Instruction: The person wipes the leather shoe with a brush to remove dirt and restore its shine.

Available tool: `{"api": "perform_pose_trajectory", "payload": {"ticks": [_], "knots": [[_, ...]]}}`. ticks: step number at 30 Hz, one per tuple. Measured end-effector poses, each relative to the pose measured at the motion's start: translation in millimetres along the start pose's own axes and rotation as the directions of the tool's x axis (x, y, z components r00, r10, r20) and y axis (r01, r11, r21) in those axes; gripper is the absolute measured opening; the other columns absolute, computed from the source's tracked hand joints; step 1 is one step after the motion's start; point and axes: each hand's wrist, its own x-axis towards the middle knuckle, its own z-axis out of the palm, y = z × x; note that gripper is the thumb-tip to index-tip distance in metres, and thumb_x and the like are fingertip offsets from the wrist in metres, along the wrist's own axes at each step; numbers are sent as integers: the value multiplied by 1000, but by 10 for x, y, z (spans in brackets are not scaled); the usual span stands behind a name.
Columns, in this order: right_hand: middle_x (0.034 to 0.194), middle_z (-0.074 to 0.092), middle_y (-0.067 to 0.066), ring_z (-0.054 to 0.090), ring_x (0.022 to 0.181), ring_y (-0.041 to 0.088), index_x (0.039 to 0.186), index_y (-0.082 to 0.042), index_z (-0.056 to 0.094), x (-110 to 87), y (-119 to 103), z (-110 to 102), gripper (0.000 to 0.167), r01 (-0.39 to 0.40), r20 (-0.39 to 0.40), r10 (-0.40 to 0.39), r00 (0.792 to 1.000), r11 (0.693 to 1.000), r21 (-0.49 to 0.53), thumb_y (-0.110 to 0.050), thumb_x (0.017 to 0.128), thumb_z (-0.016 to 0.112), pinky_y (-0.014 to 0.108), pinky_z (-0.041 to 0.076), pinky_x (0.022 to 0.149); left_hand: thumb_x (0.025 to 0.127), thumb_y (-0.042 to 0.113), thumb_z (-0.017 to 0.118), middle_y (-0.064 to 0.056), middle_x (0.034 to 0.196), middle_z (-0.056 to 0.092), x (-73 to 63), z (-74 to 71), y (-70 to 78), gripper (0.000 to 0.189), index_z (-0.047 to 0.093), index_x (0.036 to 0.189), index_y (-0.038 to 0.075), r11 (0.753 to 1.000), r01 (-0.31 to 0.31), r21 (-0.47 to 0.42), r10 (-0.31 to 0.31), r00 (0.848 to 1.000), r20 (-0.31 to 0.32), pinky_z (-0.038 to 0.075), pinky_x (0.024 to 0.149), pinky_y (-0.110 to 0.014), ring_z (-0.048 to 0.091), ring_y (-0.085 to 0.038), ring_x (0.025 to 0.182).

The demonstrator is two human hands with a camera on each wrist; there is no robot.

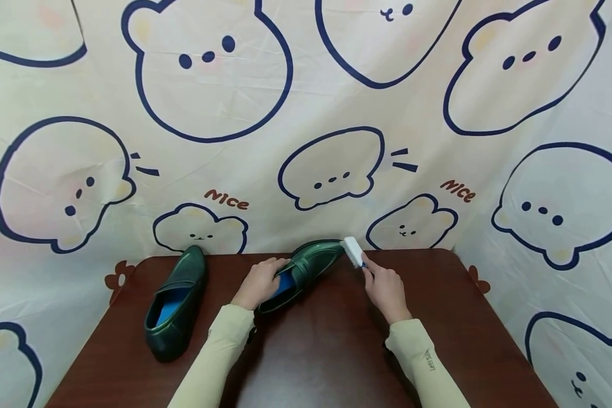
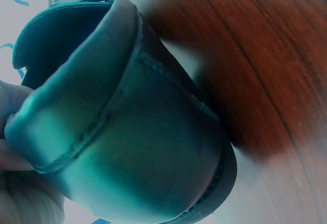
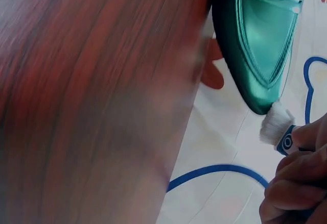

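Note:
A green loafer [image 1: 318, 262] with a blue insole is tilted up near the table's far edge, toe to the right. My left hand [image 1: 260, 283] grips it by the edge of its opening; in the left wrist view the thumb and fingers pinch the rim beside the heel [image 2: 148, 152]. With my right hand [image 1: 386, 290] I hold a small white-bristled brush [image 1: 353, 252]. Its bristles [image 3: 276, 123] touch the tip of the loafer's toe [image 3: 263, 94] in the right wrist view. The matching green loafer [image 1: 175, 306] rests on the table to the left, toe pointing away.
A dark brown wooden table [image 1: 306, 362] lies beneath the hands. Behind and on both sides hangs a pale curtain [image 1: 265, 164] printed with blue-outlined bear faces, meeting the table's far edge.

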Motion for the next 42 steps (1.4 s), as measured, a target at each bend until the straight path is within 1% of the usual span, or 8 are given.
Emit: {"api": "perform_pose_trajectory", "payload": {"ticks": [6, 10, 16, 20, 22, 30, 37, 42], "knots": [[114, 76, 21, 61, 66, 23, 151, -18, 56, 8, 58, -36, 48, -44, 49, 45, 998, 999, -13, -20, 104, 64, 39, 49, 61, 97, 0, 65, -16, 137, 66, -8, -15, -8, 43, 66, 138, 9, 1000, 25, -1, -25, 1000, 19, 52, 104, -53, 66, -36, 120], [114, 76, 20, 61, 65, 21, 151, -17, 55, -1, 76, -43, 48, -47, 49, 47, 998, 999, -9, -20, 104, 63, 38, 49, 61, 96, -1, 65, -18, 138, 66, -8, 2, -15, 43, 66, 138, 9, 1000, 14, 8, -14, 1000, 18, 52, 104, -54, 66, -37, 122], [99, 76, 18, 55, 58, 19, 152, -15, 54, -34, 83, -52, 48, -58, 31, 58, 998, 998, -2, -19, 105, 62, 34, 45, 56, 95, -2, 66, -17, 135, 68, 9, 16, -5, 43, 67, 137, 8, 1000, -17, 5, 17, 1000, 1, 53, 102, -53, 66, -36, 120], [96, 76, 18, 54, 57, 19, 152, -15, 54, -67, 72, -54, 48, -40, 25, 40, 999, 999, -7, -20, 105, 61, 36, 45, 56, 95, -2, 65, -18, 136, 67, 15, 23, 3, 43, 67, 137, 8, 1000, -19, 14, 19, 1000, -6, 52, 103, -53, 66, -37, 121], [95, 76, 17, 55, 58, 18, 151, -14, 54, -76, 70, -57, 48, -29, 19, 30, 999, 999, -26, -19, 105, 62, 36, 46, 56, 95, -2, 65, -18, 137, 66, 12, 29, 4, 44, 66, 138, 8, 1000, -18, 21, 18, 1000, -7, 52, 103, -54, 66, -38, 122], [74, 68, 9, 51, 52, 18, 152, -15, 54, -60, 148, -99, 47, -42, 21, 44, 999, 994, -105, -20, 105, 61, 35, 42, 50, 94, 0, 67, -21, 137, 66, -20, 32, 1, 47, 65, 140, 8, 997, -29, 68, 29, 1000, 0, 53, 101, -54, 67, -40, 120], [91, 75, 18, 55, 54, 21, 150, -13, 55, -76, 382, -142, 46, -69, 32, 76, 997, 980, -184, -21, 105, 60, 38, 44, 50, 94, 0, 67, -21, 135, 67, -18, 10, 0, 46, 64, 140, 6, 996, -44, 80, 45, 999, -5, 55, 99, -53, 68, -39, 116], [92, 74, 24, 59, 57, 29, 147, -8, 58, -128, 582, -195, 44, -88, 24, 97, 995, 965, -247, -17, 104, 59, 46, 50, 52, 94, 0, 66, -20, 136, 66, -24, 27, 2, 47, 63, 141, 6, 995, -54, 81, 53, 999, 11, 54, 100, -53, 68, -39, 117]]}}
